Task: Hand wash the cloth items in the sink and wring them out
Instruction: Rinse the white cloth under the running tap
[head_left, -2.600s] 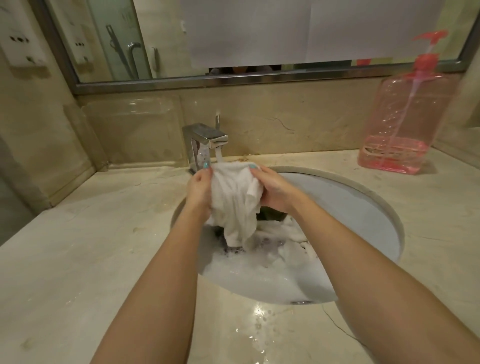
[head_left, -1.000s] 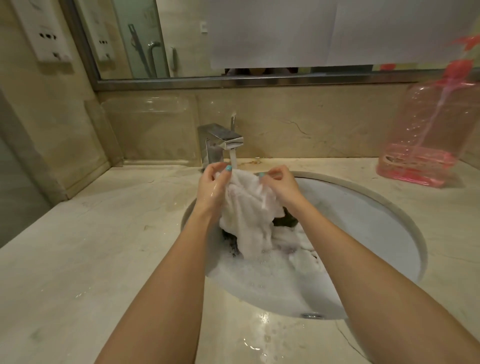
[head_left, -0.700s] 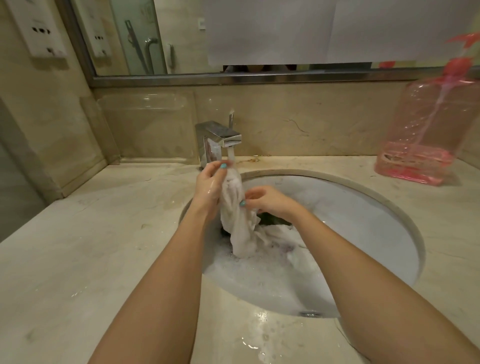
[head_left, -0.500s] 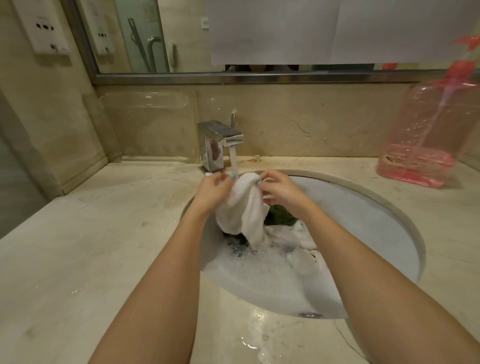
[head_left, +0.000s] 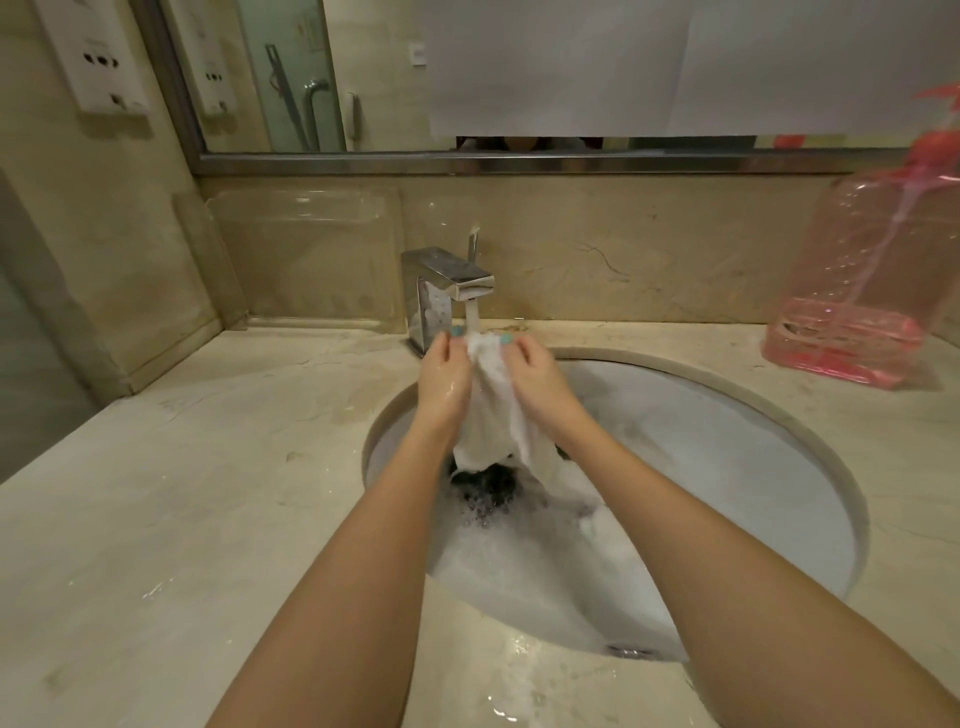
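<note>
The head camera looks forward and down, close over the sink (head_left: 701, 441).

I'm watching the sink (head_left: 727, 441) sitting mid-frame in the countertop (head_left: 182, 519), the faucet (head_left: 447, 286) standing behind it. The left hand (head_left: 441, 382) and right hand (head_left: 540, 382) are holding the cloth (head_left: 496, 415) under the spout. The pump bottle (head_left: 872, 291) is standing far right.

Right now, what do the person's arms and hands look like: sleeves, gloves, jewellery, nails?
The left hand and right hand wear no gloves, and no rings or watch show. The forearms have no sleeves in view. The visible fingernails wear turquoise polish. The left hand glistens wet.
</note>
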